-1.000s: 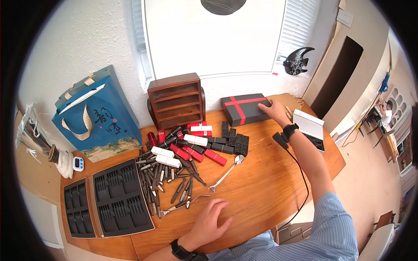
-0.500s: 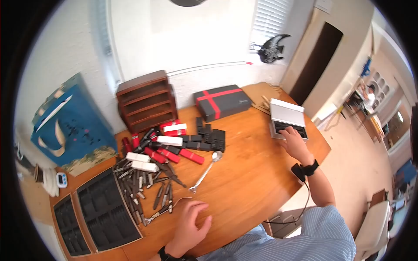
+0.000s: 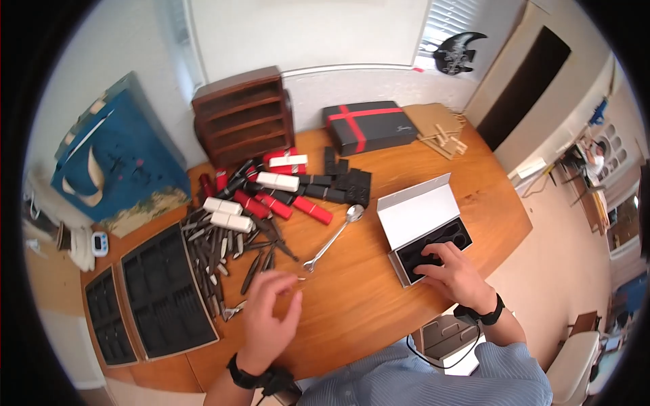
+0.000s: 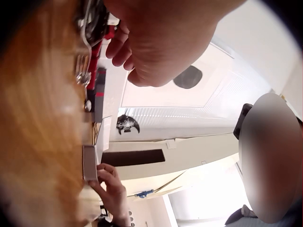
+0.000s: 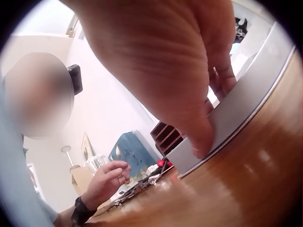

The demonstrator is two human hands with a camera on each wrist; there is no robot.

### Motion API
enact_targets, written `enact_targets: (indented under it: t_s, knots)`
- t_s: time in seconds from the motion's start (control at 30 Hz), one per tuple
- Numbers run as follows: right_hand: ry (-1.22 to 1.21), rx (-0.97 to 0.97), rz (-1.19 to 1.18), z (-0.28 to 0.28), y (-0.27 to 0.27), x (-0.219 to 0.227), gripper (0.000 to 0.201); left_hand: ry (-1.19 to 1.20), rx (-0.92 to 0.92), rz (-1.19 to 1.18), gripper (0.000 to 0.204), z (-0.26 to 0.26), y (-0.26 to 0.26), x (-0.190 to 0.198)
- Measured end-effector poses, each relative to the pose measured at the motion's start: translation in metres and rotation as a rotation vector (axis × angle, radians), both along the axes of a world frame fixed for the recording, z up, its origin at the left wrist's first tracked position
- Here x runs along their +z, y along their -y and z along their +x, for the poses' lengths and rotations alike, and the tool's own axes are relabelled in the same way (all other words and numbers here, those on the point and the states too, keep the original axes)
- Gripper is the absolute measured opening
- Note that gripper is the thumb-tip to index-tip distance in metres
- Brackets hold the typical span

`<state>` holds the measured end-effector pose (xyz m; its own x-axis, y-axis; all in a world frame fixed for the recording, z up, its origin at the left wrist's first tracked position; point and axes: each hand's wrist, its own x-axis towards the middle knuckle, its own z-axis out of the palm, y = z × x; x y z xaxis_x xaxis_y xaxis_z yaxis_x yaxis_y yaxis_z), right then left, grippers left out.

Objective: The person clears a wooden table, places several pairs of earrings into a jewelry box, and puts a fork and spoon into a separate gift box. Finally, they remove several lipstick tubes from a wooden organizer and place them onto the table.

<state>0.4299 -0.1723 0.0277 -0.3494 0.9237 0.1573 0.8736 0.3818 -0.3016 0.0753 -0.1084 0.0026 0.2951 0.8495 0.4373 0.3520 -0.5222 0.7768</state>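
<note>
A white hinged box (image 3: 416,220) with a black moulded insert (image 3: 440,235) stands at the right of the table, its lid raised. My right hand (image 3: 459,276) grips the box's near side. In the right wrist view the thumb (image 5: 203,142) presses the outer wall while the other fingers reach over the rim. Above the table's near left part hovers my left hand (image 3: 271,321), fingers loosely bent, holding nothing. Just beyond it lie a long silver spoon (image 3: 332,242) and a pile of slim dark tools with silver tips (image 3: 220,254), partly hidden by that hand.
Red, white and black tubes (image 3: 271,196) are heaped before a small wooden shelf (image 3: 242,116). Behind them lies a black gift box (image 3: 379,128) with red ribbon, beside wooden sticks (image 3: 445,141). Black trays (image 3: 166,291) and a blue bag (image 3: 125,162) stand left.
The right hand went from the ribboned box to the white box, which has been drawn nearer and turned. The left hand has risen slightly and stays empty.
</note>
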Motion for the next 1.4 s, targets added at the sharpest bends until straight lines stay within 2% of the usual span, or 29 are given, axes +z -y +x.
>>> enact_targets:
  t_s: [0.07,0.2,0.33,0.43,0.5,0.6,0.67,0.73,0.93,1.07,1.2,1.27,1.3,1.4]
  knots:
    - [-0.008,0.016,0.008,-0.008,-0.008,-0.003,0.026,0.019,0.142,-0.025,0.028,-0.008,-0.008,0.006]
    - [0.017,0.065,0.051,-0.032,-0.022,0.007,0.026,-0.019,0.252,0.044,0.028,-0.022,-0.025,0.005]
    - [-0.013,0.102,0.088,-0.072,-0.035,0.02,0.032,-0.023,0.211,0.078,0.025,-0.024,-0.03,0.001]
    - [-0.057,0.159,0.074,-0.107,-0.049,0.0,0.042,-0.049,0.208,0.106,0.023,-0.023,-0.027,-0.002]
    - [0.109,0.193,0.109,-0.127,-0.056,-0.022,0.051,-0.043,0.205,0.124,0.021,-0.024,-0.029,-0.001]
    - [0.127,0.169,0.08,-0.141,-0.058,-0.037,0.058,-0.021,0.211,0.129,0.02,-0.024,-0.03,-0.003]
    - [0.12,0.159,0.113,-0.142,-0.058,-0.035,0.057,-0.039,0.19,0.164,0.019,-0.025,-0.032,0.0]
    - [0.074,0.182,0.15,-0.144,-0.051,-0.041,0.05,-0.029,0.206,0.102,0.018,-0.024,-0.028,0.0]
    - [-0.064,0.139,0.194,-0.161,-0.02,-0.042,0.037,-0.002,0.094,0.016,0.017,-0.017,-0.025,-0.016]
    - [-0.118,0.101,0.206,-0.162,-0.014,-0.047,0.023,0.005,0.026,0.013,0.018,-0.007,-0.019,-0.013]
    - [-0.151,0.093,0.19,-0.16,-0.013,-0.049,0.023,0.003,-0.097,-0.046,0.022,0.003,-0.003,-0.01]
    - [-0.141,0.128,0.182,-0.16,-0.013,-0.055,0.023,-0.107,-0.223,-0.051,0.028,0.008,0.009,-0.003]
    - [-0.187,0.152,0.286,-0.16,-0.014,-0.059,0.018,-0.155,-0.234,-0.033,0.033,0.01,0.011,-0.006]
    - [-0.188,0.166,0.25,-0.156,-0.014,-0.06,0.02,-0.164,-0.258,0.026,0.034,0.01,0.011,-0.005]
